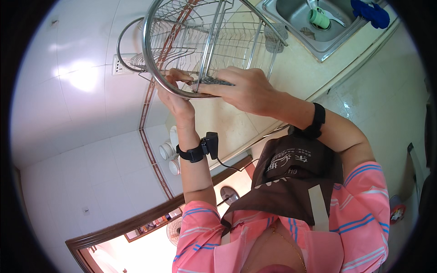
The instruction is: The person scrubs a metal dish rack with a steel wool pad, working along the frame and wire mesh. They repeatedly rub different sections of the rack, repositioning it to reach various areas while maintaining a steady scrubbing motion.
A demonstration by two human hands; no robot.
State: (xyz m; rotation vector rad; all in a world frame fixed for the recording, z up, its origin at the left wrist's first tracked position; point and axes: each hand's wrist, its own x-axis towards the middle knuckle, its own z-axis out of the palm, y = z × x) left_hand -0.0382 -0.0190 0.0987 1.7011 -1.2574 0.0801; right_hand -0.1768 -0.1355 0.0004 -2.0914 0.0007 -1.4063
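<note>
A metal wire dish rack [251,25] with thick tubular rims stands tilted over the counter. My left hand [175,99] is at its near lower rim, fingers curled around the wires from the wall side. My right hand [244,90] reaches in from the right, holding a dark grey scouring pad [213,81] between its fingers, against the rack's lower wires and upright bars. The fingertips of both hands are close together near the pad; whether the left ones touch it cannot be told. Part of the left fingers is hidden behind the rim.
A steel sink [297,13] at the upper right holds a green cup [320,18]; a blue cloth [370,13] lies over its edge. A grey textured item [276,37] lies on the counter [297,73] behind the rack. White cups [166,150] stand by the tiled wall, which has a socket [119,65].
</note>
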